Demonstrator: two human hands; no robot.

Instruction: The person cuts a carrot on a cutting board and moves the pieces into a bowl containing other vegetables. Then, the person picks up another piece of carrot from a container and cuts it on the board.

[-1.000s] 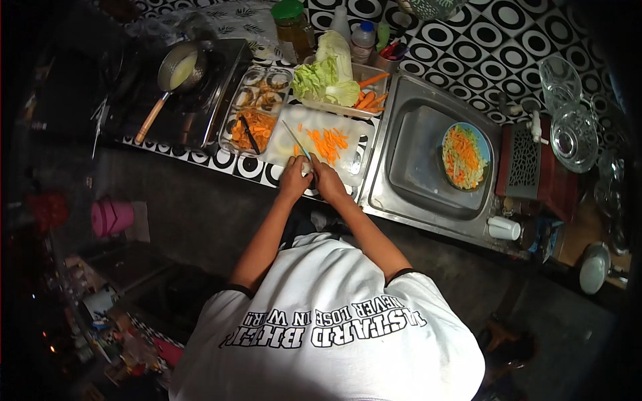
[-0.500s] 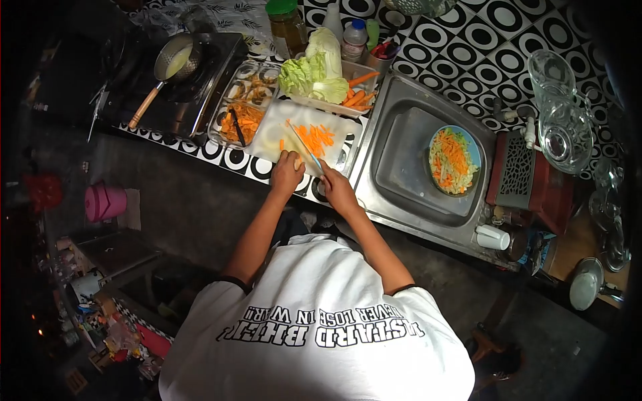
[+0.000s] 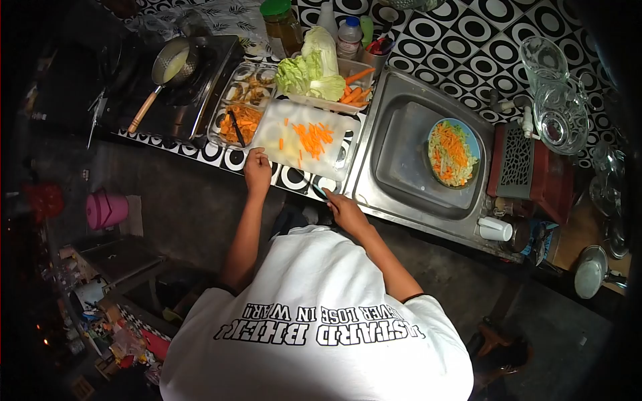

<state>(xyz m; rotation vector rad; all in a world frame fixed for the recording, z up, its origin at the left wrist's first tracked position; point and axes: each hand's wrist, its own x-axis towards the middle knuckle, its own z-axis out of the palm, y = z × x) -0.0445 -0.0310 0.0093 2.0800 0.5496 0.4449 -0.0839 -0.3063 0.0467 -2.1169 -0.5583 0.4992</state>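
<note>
Right hand (image 3: 346, 210) grip contents too small to tell, bowl (image 3: 408, 3) cut by top edge

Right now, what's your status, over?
Left hand at near corner of cutting board; right hand off it at counter edge, grip unclear. Carrot sticks piled mid-board. Nothing between hands and board.
</note>
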